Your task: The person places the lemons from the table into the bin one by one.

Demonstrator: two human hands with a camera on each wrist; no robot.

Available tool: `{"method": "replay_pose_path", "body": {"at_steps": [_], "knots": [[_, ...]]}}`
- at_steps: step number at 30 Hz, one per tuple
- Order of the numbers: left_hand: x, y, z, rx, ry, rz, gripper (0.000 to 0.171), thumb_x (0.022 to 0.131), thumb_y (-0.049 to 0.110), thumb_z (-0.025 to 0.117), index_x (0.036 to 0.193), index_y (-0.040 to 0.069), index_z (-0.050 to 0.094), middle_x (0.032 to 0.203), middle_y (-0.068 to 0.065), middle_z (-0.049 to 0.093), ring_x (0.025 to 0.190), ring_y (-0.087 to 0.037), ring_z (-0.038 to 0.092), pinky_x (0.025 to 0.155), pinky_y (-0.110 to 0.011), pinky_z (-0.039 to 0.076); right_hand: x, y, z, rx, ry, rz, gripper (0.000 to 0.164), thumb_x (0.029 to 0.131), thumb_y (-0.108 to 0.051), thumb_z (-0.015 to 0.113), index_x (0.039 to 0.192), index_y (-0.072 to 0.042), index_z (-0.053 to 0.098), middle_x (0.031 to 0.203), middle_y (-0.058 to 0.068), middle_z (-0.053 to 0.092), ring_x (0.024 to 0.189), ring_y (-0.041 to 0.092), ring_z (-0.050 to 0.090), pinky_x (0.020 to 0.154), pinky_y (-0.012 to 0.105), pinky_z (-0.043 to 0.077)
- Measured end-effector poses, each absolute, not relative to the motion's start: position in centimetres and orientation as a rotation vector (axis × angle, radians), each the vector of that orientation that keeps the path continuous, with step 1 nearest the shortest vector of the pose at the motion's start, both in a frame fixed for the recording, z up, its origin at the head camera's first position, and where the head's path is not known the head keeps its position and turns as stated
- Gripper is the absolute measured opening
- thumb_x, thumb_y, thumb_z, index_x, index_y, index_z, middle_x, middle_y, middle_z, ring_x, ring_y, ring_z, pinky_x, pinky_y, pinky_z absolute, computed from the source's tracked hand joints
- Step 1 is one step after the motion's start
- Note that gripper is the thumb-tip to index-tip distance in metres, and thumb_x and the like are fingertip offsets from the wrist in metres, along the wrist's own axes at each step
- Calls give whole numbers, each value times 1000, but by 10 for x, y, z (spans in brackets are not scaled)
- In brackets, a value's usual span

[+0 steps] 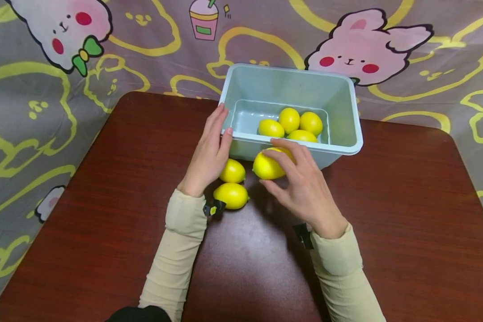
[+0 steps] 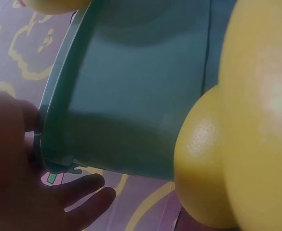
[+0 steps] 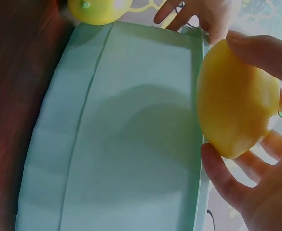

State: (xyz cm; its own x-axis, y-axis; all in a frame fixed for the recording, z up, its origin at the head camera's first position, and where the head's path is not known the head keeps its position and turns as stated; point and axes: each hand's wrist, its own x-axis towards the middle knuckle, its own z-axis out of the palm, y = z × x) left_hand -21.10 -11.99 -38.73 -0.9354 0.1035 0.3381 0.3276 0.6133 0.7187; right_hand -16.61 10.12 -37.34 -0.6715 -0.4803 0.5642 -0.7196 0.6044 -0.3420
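Note:
In the head view, my right hand (image 1: 306,188) holds a yellow lemon (image 1: 267,165) between thumb and fingers, just in front of the bin's near wall. The right wrist view shows this lemon (image 3: 237,98) at rim height. My left hand (image 1: 207,156) rests against the left front corner of the light blue plastic bin (image 1: 241,150), its fingers mostly straight. Several lemons (image 1: 289,120) lie inside the bin, toward its right. Beside my left wrist, two more lemons sit on the table, a rear lemon (image 1: 233,171) and a front lemon (image 1: 231,196).
The bin stands on a dark red-brown table (image 1: 116,214) near its back edge. Behind hangs a grey cloth (image 1: 141,80) with yellow outlines and cartoon rabbits. Dark straps with small devices are at both wrists.

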Motion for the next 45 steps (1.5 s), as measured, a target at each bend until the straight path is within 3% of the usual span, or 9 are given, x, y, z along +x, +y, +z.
{"method": "replay_pose_path", "body": {"at_steps": [10,45], "knots": [[-210,-120,-387,-355,-2577,-1222,52,104,26,37,150,3,30,161,-4,21,144,-19,29,118,-35,27,-166,101,-375,902,-2354,840,53,77,-19,81,125,-11,61,134,18,49,124,36,45,103,47,38],[-209,-123,-386,-358,-2583,-1245,52,105,26,36,151,3,29,161,-3,20,145,-18,28,118,-35,26,-163,100,-366,813,-2258,879,59,76,-13,81,131,-12,60,133,21,47,123,37,42,98,49,38]]}}
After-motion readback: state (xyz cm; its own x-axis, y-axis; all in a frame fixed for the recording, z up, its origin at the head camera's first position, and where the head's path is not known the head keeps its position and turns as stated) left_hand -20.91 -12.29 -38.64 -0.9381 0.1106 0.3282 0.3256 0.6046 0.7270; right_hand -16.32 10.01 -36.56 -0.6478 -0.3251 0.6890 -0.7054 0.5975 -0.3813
